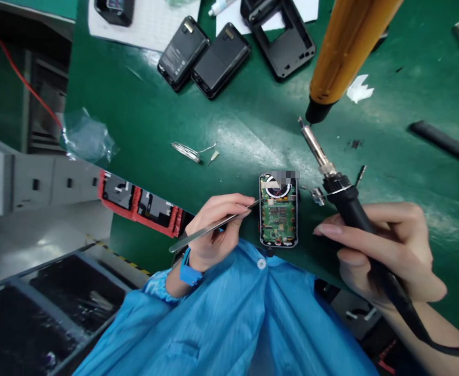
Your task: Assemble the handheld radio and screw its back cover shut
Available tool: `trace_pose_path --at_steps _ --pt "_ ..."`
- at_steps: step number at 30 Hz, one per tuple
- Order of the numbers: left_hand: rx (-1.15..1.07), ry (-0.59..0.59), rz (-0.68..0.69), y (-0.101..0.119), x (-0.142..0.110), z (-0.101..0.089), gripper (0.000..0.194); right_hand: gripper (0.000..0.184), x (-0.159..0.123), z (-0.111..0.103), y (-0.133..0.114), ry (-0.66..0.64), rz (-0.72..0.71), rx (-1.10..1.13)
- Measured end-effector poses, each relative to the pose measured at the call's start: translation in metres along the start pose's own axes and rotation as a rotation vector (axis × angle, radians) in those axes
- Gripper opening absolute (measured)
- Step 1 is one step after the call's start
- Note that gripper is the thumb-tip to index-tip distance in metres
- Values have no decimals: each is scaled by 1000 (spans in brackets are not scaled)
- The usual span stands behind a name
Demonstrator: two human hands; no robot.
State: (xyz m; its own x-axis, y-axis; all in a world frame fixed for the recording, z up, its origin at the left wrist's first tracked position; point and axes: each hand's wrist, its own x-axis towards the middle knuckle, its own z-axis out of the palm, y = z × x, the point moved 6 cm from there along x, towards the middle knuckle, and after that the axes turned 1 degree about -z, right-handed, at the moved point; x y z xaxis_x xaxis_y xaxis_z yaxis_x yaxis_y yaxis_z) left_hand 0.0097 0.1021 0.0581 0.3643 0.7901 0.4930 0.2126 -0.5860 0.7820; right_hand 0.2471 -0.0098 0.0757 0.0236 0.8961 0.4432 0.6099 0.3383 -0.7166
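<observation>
Taking the circuit board as landmark, in open case on green desk. Far left: clear plastic bag, then red tray. Beyond board, to left: two black battery packs; nearer, wire coil. Just left: left hand, fingers pinched closed on tweezers, tip at board's left edge. Beyond: black frame. Beyond, to right: orange tool. Right: soldering iron, tip beyond board and apart; right hand, fingers closed around handle. Far right: black strip.
</observation>
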Motion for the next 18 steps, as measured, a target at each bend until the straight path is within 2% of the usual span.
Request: trace_pose_path --at_steps 10,13,18 --pt "127 0 14 0 -5 1 9 39 -3 -5 -3 23 7 16" --pt "101 -7 4 -1 -5 1 12 36 -3 -5 -4 37 -24 5" --pt "81 -40 15 2 0 1 13 28 -3 -4 -3 5 10 -10"
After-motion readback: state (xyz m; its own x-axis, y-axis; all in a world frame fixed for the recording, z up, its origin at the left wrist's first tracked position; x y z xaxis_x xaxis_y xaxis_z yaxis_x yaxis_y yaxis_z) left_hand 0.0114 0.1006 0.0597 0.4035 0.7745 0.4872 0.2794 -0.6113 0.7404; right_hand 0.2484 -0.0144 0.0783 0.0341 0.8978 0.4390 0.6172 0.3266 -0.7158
